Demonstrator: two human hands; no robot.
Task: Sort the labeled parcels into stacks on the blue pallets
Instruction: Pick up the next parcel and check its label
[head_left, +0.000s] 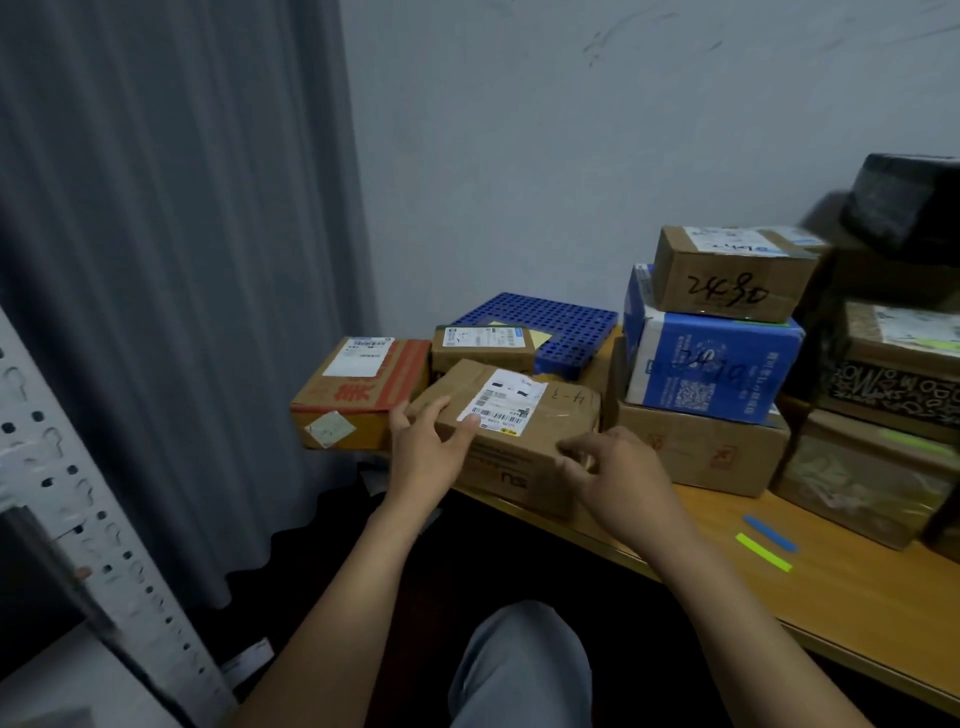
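Left hand (423, 447), right hand (618, 467): parcel (524, 441) edges

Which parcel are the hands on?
The nearest brown box, handwriting beside its white label: left hand and right hand both touch it; none else is touched.
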